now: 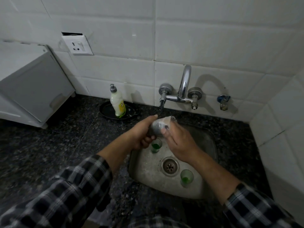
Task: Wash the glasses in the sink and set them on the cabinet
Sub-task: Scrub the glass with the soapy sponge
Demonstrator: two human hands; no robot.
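Left hand (143, 132) gripped a tilted glass (162, 124) by its base. Right hand (178, 142) wrapped its side, fingers curled, over the sink (204, 186).

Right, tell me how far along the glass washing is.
Done: nothing shows as finished; no washed glass stands on the dark speckled stone counter. In hand: the left hand and right hand hold one clear drinking glass tilted under the chrome wall tap. Left: two small green-bottomed glasses, one by the hands and one near the drain, wait in the steel sink.
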